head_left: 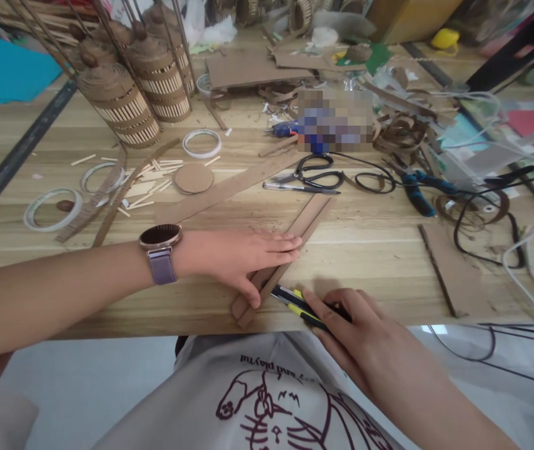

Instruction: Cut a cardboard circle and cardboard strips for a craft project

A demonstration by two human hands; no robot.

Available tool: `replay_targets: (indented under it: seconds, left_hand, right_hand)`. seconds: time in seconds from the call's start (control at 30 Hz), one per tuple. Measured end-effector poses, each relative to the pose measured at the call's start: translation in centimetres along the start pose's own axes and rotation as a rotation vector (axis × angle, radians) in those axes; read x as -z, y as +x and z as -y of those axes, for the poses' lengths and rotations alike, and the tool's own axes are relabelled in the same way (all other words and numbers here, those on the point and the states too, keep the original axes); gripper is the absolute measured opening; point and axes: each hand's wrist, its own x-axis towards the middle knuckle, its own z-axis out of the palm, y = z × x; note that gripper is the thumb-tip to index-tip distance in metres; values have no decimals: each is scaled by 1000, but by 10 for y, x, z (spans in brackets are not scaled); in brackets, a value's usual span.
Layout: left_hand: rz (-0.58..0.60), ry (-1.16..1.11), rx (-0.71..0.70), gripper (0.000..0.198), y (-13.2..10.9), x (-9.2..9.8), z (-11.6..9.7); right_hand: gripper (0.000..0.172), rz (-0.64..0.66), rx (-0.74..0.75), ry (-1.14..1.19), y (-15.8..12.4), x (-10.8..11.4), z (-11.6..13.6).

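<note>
Flat on a cardboard strip (311,215) near the table's front edge lies my left hand (243,256), fingers stretched out and thumb lower down on the strip. A second narrow strip runs along the first one's right side. My right hand (356,325) is wrapped round a black and yellow utility knife (297,305). The knife's tip is at the strip's right edge, close to my left thumb. Just beyond the strips are a pen (286,187) and black scissors (321,172).
A cardboard disc (194,179), small sticks (142,187) and tape rings (54,209) lie left. Slatted cylinders (117,103) stand back left. Pliers (419,187), cables and a cardboard piece (454,272) are right; a glue gun (286,129) lies behind.
</note>
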Motion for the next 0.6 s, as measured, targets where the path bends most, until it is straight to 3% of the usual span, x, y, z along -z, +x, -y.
replay_targets:
  seconds: [0.23,0.4,0.6]
  left_hand:
    - [14,13,-26,100,0,-1,4]
    - [-46,53,-22,60,1,-2,3]
    - [-100,82,-14,53,4,-4,0]
  right_hand:
    - [44,10,30,-41,-7,-4,7]
    - [43,31,38,15,-4,-3,10]
    - [43,-2,58,37,-5,-9,11]
